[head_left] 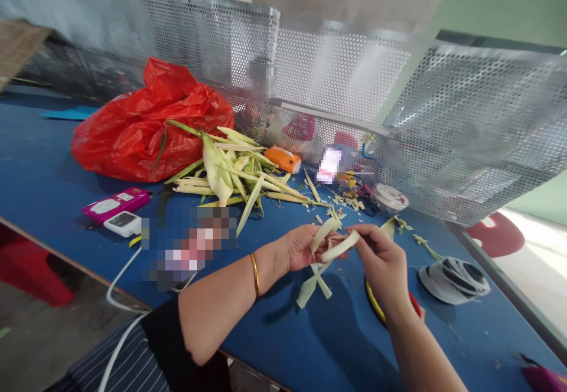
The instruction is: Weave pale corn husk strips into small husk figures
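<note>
My left hand (300, 249), with a gold bangle at the wrist, is closed round pale green leaf strips (340, 248) that look folded or interlaced. Loose ends of the strips hang below the fingers over the blue table. From the other side, my right hand (384, 259) pinches one curved strip between thumb and fingertips. The fingers partly hide how the strips cross. Beneath my right forearm lies a round yellow and red object (375, 304), mostly covered. Leaf scraps (349, 200) are scattered just beyond both hands.
A heap of long leaves (217, 170) lies by a red plastic bag (150, 126). A perforated metal screen (336, 73) stands along the back. A spool of white strapping (454, 280) is at right, a white tape roll (390, 197) behind. A magenta device (117, 203) lies left, with a white cable (113, 286) trailing.
</note>
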The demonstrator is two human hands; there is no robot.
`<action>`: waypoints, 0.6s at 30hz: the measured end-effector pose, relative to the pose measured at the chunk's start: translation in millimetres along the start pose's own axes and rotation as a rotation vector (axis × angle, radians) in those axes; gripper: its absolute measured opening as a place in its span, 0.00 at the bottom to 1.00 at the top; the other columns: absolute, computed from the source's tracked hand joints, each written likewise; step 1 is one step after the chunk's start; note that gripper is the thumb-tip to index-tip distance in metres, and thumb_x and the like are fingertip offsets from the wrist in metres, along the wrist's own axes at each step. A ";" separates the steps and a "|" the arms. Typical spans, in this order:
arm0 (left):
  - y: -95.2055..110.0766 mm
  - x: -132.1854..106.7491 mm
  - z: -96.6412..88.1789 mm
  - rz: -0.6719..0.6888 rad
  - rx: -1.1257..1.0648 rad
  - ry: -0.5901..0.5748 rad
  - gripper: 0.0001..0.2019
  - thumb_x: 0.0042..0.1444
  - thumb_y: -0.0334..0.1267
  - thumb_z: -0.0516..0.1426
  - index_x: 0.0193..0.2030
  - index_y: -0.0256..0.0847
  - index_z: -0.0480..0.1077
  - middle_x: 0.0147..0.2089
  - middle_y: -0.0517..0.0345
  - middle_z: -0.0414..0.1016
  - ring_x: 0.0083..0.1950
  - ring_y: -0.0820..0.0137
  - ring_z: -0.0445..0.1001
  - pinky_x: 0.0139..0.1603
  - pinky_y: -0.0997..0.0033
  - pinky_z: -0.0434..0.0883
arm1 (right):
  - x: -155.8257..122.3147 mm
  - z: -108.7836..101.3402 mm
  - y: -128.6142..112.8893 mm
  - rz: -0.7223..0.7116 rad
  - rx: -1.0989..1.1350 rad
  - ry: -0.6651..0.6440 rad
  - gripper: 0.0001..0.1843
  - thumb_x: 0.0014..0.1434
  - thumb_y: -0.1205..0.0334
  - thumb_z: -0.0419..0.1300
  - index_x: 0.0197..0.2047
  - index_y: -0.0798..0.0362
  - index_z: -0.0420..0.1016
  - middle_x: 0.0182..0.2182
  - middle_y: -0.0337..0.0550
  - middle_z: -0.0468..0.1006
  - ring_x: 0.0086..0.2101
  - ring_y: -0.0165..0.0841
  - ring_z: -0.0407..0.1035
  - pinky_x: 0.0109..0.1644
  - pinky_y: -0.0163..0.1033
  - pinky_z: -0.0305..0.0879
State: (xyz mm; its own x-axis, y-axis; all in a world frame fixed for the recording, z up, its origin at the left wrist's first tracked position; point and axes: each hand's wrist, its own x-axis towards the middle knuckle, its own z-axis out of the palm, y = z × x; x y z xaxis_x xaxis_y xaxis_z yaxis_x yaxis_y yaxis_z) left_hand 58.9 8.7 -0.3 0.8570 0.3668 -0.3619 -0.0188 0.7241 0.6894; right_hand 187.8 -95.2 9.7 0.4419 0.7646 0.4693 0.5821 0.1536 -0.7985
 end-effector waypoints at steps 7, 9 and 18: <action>-1.5 -4.1 3.6 -0.036 0.042 -0.004 0.06 0.58 0.29 0.59 0.34 0.28 0.76 0.32 0.46 0.80 0.29 0.72 0.78 0.17 0.82 0.60 | 7.0 6.9 19.5 0.499 0.469 0.117 0.19 0.38 0.49 0.75 0.27 0.55 0.79 0.20 0.38 0.73 0.22 0.29 0.64 0.27 0.35 0.63; -0.1 -3.9 2.7 -0.075 -0.019 -0.020 0.10 0.62 0.31 0.56 0.36 0.27 0.76 0.32 0.44 0.80 0.30 0.71 0.79 0.16 0.82 0.59 | 8.7 8.5 24.1 0.602 0.534 0.087 0.21 0.34 0.49 0.76 0.25 0.55 0.77 0.20 0.39 0.74 0.21 0.28 0.64 0.25 0.35 0.63; 15.1 -5.4 -2.4 -0.061 -0.366 0.083 0.17 0.70 0.37 0.46 0.41 0.28 0.72 0.30 0.47 0.79 0.30 0.72 0.80 0.11 0.88 0.55 | 2.8 7.3 11.7 0.367 0.190 0.096 0.21 0.47 0.43 0.68 0.24 0.53 0.73 0.17 0.35 0.70 0.22 0.28 0.63 0.27 0.35 0.60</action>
State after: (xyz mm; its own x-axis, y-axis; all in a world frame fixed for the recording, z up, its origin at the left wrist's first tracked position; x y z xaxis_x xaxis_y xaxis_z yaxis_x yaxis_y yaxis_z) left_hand 52.8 19.0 10.6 0.8180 0.3517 -0.4552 -0.1648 0.9014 0.4004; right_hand 190.9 -86.7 -1.1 0.6632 0.7297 0.1662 0.2416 0.0015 -0.9704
